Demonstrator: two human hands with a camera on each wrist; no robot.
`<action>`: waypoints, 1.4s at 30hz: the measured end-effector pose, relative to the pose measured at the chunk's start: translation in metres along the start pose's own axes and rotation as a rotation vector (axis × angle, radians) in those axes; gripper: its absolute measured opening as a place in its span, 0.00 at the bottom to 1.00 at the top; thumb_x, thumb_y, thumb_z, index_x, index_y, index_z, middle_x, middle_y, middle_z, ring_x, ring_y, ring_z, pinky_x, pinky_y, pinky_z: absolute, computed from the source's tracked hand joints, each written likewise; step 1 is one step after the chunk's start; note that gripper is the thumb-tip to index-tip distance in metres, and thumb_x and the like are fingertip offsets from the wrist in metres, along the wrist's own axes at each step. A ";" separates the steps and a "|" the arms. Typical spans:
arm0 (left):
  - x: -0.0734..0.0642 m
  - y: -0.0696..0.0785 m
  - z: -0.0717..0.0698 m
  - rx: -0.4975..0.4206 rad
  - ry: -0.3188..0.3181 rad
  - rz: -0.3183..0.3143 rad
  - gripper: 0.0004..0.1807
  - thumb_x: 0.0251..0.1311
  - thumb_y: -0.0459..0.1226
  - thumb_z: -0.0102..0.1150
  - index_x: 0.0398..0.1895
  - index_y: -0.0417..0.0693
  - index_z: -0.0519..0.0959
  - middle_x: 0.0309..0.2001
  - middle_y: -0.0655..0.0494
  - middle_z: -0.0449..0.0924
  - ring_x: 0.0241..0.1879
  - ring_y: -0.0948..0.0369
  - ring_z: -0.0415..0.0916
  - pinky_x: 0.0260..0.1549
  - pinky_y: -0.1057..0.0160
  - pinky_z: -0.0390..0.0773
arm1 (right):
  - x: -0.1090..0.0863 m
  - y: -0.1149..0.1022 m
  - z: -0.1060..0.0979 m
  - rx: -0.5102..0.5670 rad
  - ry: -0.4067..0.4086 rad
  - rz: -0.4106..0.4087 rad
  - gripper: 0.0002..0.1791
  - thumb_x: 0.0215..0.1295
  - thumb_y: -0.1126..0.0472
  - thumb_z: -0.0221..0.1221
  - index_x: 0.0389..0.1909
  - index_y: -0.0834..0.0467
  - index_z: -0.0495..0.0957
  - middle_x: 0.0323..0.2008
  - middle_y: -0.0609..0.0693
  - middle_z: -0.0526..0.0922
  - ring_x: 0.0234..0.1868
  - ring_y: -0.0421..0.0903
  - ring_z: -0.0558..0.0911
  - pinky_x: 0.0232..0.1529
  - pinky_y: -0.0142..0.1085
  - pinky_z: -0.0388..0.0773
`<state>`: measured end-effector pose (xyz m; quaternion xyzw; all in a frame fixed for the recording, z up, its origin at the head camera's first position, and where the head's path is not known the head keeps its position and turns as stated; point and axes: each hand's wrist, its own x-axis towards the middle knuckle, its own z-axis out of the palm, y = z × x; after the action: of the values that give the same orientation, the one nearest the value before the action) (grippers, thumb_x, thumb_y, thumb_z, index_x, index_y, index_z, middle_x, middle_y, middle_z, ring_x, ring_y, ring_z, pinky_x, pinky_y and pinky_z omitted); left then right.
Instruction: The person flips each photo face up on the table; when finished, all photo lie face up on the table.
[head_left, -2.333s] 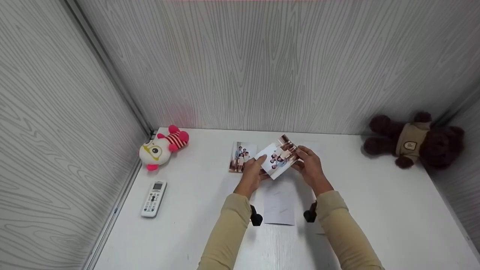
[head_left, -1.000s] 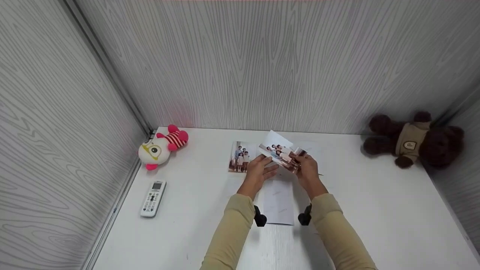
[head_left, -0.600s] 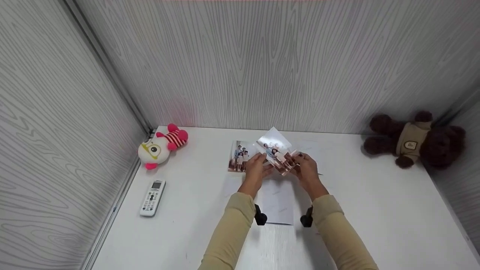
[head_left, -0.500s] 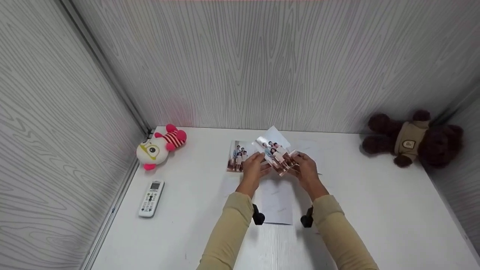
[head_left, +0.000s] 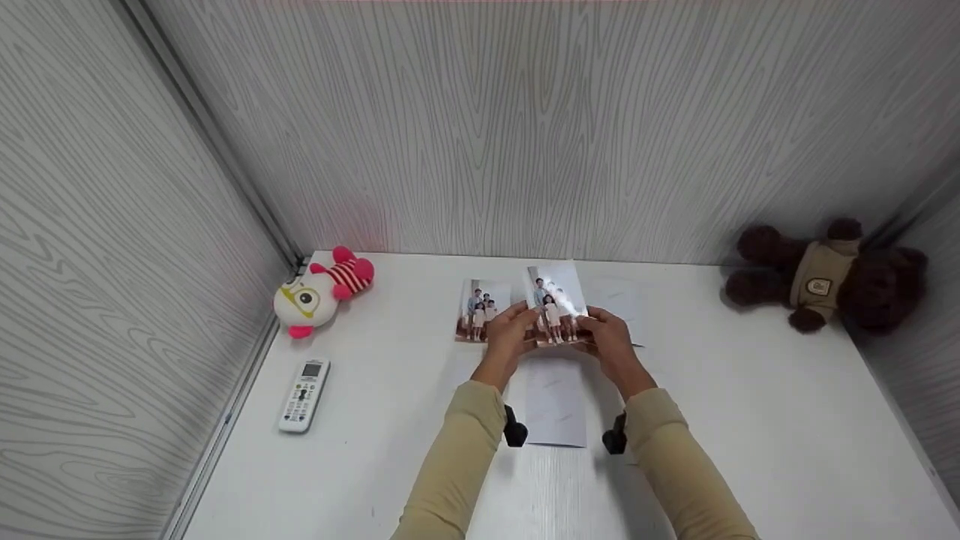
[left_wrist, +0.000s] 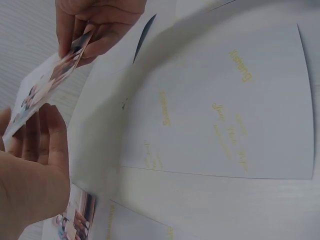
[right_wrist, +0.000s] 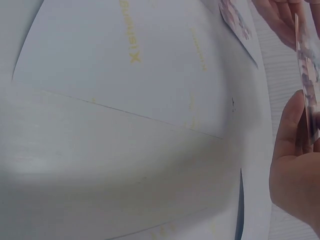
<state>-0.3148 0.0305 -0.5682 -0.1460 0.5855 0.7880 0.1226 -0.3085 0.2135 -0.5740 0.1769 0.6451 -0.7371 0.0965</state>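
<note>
A family photo (head_left: 553, 300) is held above the table (head_left: 750, 427), its lower part pinched between the thumbs and fingers of the left hand (head_left: 510, 337) and right hand (head_left: 613, 343). A second photo (head_left: 475, 300) lies just left of the left fingers. On the person's side of the fingers lies a white sheet (head_left: 556, 409) with yellow lettering. Well left of them are a remote control (head_left: 304, 396) and a plush toy (head_left: 313, 300); well right, a brown teddy bear (head_left: 821, 281).

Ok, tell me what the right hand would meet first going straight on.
Beyond the held photo, the right hand would probably meet the back wall first, though depth is unclear.
</note>
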 end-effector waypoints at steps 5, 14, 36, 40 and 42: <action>-0.004 -0.011 0.000 -0.027 -0.051 -0.046 0.26 0.67 0.34 0.63 0.67 0.42 0.74 0.50 0.45 0.85 0.34 0.59 0.86 0.42 0.55 0.88 | 0.001 0.000 -0.002 0.069 0.021 0.001 0.24 0.78 0.60 0.53 0.71 0.61 0.68 0.38 0.47 0.85 0.33 0.39 0.86 0.37 0.32 0.86; -0.006 -0.019 -0.001 -0.038 -0.037 -0.057 0.24 0.70 0.33 0.58 0.69 0.41 0.73 0.56 0.41 0.84 0.35 0.55 0.89 0.38 0.58 0.88 | -0.001 -0.002 -0.005 0.059 0.009 0.048 0.28 0.78 0.60 0.52 0.76 0.59 0.63 0.58 0.57 0.80 0.40 0.39 0.85 0.44 0.34 0.86; -0.007 -0.015 -0.001 -0.011 0.073 -0.130 0.20 0.70 0.33 0.53 0.62 0.33 0.74 0.65 0.36 0.73 0.59 0.42 0.80 0.55 0.52 0.83 | 0.006 0.020 -0.001 -0.080 -0.024 0.091 0.28 0.80 0.64 0.47 0.78 0.60 0.58 0.71 0.62 0.70 0.50 0.39 0.81 0.49 0.29 0.82; -0.008 -0.014 0.000 -0.023 0.078 -0.115 0.21 0.71 0.33 0.50 0.63 0.29 0.74 0.67 0.33 0.69 0.65 0.38 0.73 0.62 0.49 0.79 | 0.007 0.020 0.002 -0.086 -0.022 0.081 0.28 0.81 0.62 0.46 0.77 0.61 0.59 0.70 0.62 0.71 0.57 0.43 0.78 0.53 0.30 0.81; -0.008 -0.015 0.001 -0.029 0.080 -0.110 0.24 0.71 0.33 0.50 0.66 0.29 0.71 0.70 0.33 0.66 0.68 0.37 0.69 0.65 0.49 0.76 | 0.006 0.020 0.003 -0.090 -0.032 0.077 0.28 0.81 0.61 0.45 0.78 0.62 0.58 0.71 0.63 0.70 0.61 0.45 0.77 0.57 0.31 0.80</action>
<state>-0.3020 0.0359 -0.5780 -0.2108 0.5695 0.7820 0.1401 -0.3069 0.2083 -0.5948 0.1853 0.6686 -0.7059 0.1428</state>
